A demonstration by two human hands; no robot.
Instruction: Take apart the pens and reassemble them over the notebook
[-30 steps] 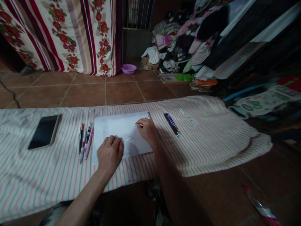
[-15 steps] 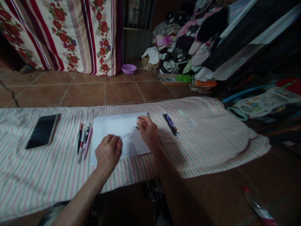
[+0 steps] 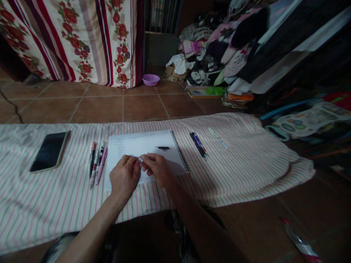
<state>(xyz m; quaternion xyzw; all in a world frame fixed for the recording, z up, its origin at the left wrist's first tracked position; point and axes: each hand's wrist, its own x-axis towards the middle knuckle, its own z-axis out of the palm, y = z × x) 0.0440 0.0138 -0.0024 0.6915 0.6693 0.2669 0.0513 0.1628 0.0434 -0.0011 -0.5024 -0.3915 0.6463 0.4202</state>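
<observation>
My left hand (image 3: 124, 177) rests at the lower left of the open spiral notebook (image 3: 142, 140), its thumb and fingers pinched on a thin pale pen refill (image 3: 140, 159). My right hand (image 3: 157, 168) meets it from the right, fingers closed at the refill's other end. Most of the refill is hidden by the fingers. A short black pen part (image 3: 163, 148) with a clip lies on the page just beyond my right hand. Left of the notebook lie several pens, among them a pink pen (image 3: 102, 166). To its right is a small group of dark pens (image 3: 199, 146).
A striped cloth (image 3: 241, 164) covers the low table. A phone (image 3: 51, 151) lies at the left, and a pale patterned strip (image 3: 218, 137) at the right. Beyond, on the tiled floor, stand a purple basin (image 3: 150, 80) and heaped clothes (image 3: 214, 47). A bottle (image 3: 301, 241) lies at lower right.
My right hand has moved left and down from the black pen part to my left hand, closing on the refill. The black pen part now shows fully on the page.
</observation>
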